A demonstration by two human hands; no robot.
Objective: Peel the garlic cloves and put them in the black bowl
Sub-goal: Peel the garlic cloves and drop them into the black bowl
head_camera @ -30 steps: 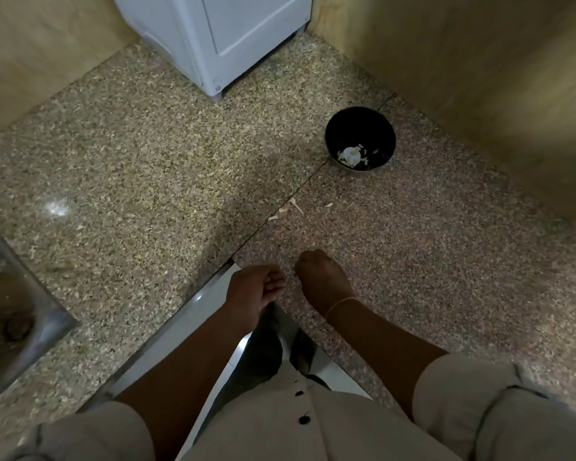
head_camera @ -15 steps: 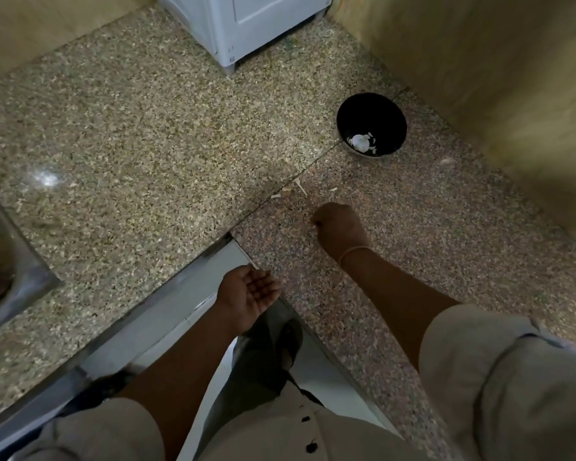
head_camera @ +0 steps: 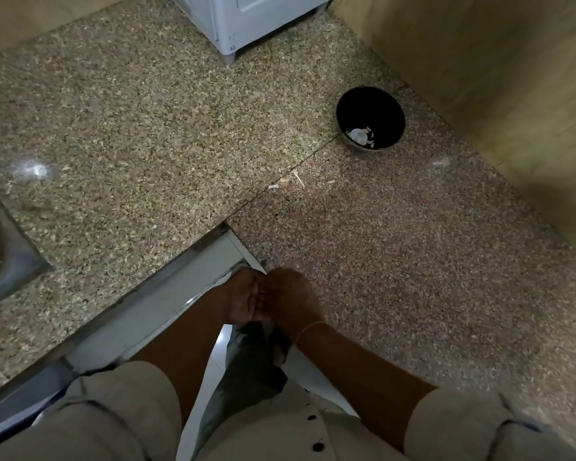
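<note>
1. Your left grip (head_camera: 245, 301) and right grip (head_camera: 291, 302) are pressed together low in the head view. They sit right over the inner corner of the desk's (head_camera: 147, 128) near edge, where the stone steps back.
2. Left grip: palm turned to the right, fingers curled in against the other hand.
3. Right grip: back of the hand faces the camera, with the fingers folded under and out of sight.
4. Whatever sits between them is hidden, so I cannot tell whether either grip holds a clove or nothing at all.
5. A thin thread band (head_camera: 308, 328) circles your right wrist, and both pale sleeves (head_camera: 120, 404) are rolled up past the forearm.
6. The black bowl (head_camera: 369, 106) stands upright toward the desk's far right corner, on the pinkish slab. It is just beside the seam, near the wall (head_camera: 496, 78) and well apart from both grips.
7. In the bowl, a small white cluster of garlic cloves (head_camera: 359, 134) lies low against the near side. The number is too blurred to call.
8. A few pale peel scraps (head_camera: 298, 178) lie along the seam between the bowl and your grips, touching neither.
9. At the far edge, a white appliance (head_camera: 256, 18) stands with one foot on the beige slab.
10. At the left edge, a steel sink (head_camera: 0, 241) is set into the desk.
</note>
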